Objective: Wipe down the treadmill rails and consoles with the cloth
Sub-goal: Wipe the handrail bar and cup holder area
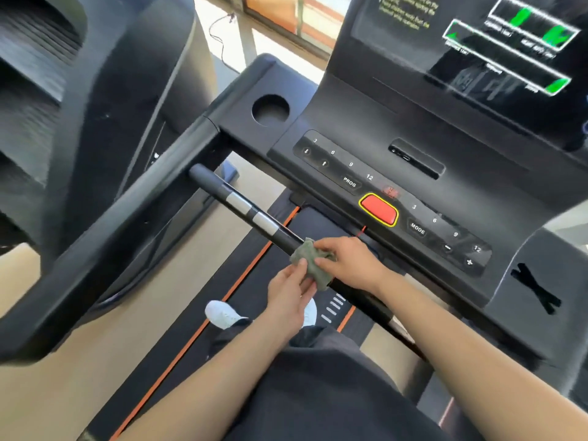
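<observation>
Forearms (pixel 222 361) reach toward twelve o'clock; left hand (pixel 291 294) and right hand (pixel 346 262) pinch cloth (pixel 313 265) on handlebar (pixel 251 214); bunched loosely, it could drop.

Look down at the middle of the frame and you see your white shoe (pixel 222 313) on the black belt (pixel 251 281). A thin orange line (pixel 191 342) runs along the belt, from the middle down to the lower left. Small white marks (pixel 332 308) sit on the belt just right of the shoe. Your dark clothes (pixel 318 393) fill the bottom middle. The tan floor (pixel 79 393) shows at the lower left. Near the top, a thin black cable (pixel 219 30) curls on the bright floor.
</observation>
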### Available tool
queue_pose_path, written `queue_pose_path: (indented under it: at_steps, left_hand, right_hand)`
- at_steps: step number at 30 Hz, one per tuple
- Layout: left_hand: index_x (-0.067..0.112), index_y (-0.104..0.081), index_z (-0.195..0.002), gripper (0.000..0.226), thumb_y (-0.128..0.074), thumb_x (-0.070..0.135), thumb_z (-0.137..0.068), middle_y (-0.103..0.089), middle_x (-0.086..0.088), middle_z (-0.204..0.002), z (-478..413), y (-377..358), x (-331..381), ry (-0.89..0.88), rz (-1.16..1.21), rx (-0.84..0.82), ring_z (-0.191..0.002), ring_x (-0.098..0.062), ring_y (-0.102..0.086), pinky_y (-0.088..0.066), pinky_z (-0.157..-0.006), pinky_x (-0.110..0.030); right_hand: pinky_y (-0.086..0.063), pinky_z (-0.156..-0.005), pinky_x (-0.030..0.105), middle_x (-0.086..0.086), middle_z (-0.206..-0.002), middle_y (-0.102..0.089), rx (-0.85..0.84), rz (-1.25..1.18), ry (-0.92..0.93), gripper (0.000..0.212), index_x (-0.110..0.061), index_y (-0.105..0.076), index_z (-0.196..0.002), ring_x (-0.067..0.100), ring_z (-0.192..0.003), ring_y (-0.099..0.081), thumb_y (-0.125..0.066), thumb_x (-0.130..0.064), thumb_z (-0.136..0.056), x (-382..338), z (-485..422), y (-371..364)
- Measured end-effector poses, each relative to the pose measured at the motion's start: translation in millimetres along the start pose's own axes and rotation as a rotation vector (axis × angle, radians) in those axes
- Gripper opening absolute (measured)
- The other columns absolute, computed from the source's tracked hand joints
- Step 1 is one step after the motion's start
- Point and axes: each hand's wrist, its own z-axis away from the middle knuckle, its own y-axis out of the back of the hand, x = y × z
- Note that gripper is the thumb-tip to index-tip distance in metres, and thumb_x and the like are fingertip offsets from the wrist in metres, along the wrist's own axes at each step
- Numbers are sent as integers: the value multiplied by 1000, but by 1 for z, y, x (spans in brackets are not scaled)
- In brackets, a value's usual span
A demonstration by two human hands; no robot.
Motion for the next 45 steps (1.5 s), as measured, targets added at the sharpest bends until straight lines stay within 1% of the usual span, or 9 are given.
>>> queue_pose_path:
  at_steps: [5, 10, 18, 21, 25, 30, 32, 36, 45]
  left_hand:
    - [2, -59, -123, 30, -68, 15, -98, -75, -17, -113, -9, 1, -6, -61, 64, 66, -101, -27, -75, -58, -97, -45]
    - [2, -64, -108, 20, -71, 17, -96, -76, -14, -106, -15, -1, -6, -153, 96, 182, -97, -23, -76, -60, -93, -41]
    - [11, -65, -89, 15, -76, 20, -92, -74, -9, -94, -48, 8, 67, -314, 140, 380, -85, -20, -72, -59, -74, -30]
    - [13, -68, -91, 18, -79, 26, -89, -75, -7, -92, -60, 16, 95, -353, 125, 419, -86, -22, -72, -61, -81, -37]
    - [18, -71, -95, 22, -81, 34, -84, -78, -5, -94, -69, 23, 133, -350, 188, 405, -89, -27, -75, -63, -78, -48]
    - [16, -69, -91, 13, -80, 21, -88, -76, -8, -92, -74, 30, 177, -359, 295, 380, -78, -24, -74, -54, -47, -25]
    - [16, -69, -91, 14, -81, 21, -87, -76, -8, -91, -77, 34, 185, -366, 302, 376, -79, -24, -73, -53, -49, -25]
    - [14, -69, -89, 13, -82, 18, -87, -76, -8, -89, -82, 36, 197, -364, 377, 362, -80, -23, -74, -56, -55, -26]
    - [11, -72, -103, 14, -76, 19, -93, -78, -5, -98, -85, 45, 212, -328, 498, 225, -82, -18, -76, -57, -56, -26]
  right_hand:
    - [-53, -84, 35, -8, -90, -75, 37, -102, 14, 23, -28, -76, -109, 11, -87, -66, -69, -23, -88, -5, -9, -1]
    - [-55, -90, 41, -2, -101, -78, 85, -167, 49, 27, -21, -76, -113, 14, -95, -72, -73, -17, -87, -17, -20, -5]
    - [-54, -92, 41, -2, -106, -77, 42, -103, 87, 41, -25, -67, -131, 17, -98, -71, -67, -32, -91, -58, -72, -9]
    - [-53, -94, 40, 0, -109, -76, 8, -87, 121, 42, -25, -65, -133, 18, -100, -70, -67, -27, -92, -75, -94, -7]
    - [-51, -100, 39, 5, -126, -69, -47, -80, 171, 51, -18, -56, -142, 19, -112, -65, -66, -17, -92, -97, -120, -3]
    - [-43, -103, 26, 7, -133, -65, -72, -29, 198, 52, -14, -52, -146, 21, -118, -61, -60, -11, -95, -124, -152, -4]
    - [-41, -99, 21, 5, -132, -65, -74, -20, 202, 50, -15, -52, -146, 19, -116, -61, -58, -11, -96, -136, -163, -5]
    - [-48, -99, 33, 2, -124, -69, -69, -18, 210, 45, -20, -57, -141, 19, -110, -64, -57, -14, -96, -149, -185, -8]
    - [-38, -96, 17, 4, -138, -62, -92, -29, 229, 52, -18, -47, -149, 20, -122, -61, -58, -14, -99, -167, -206, -7]
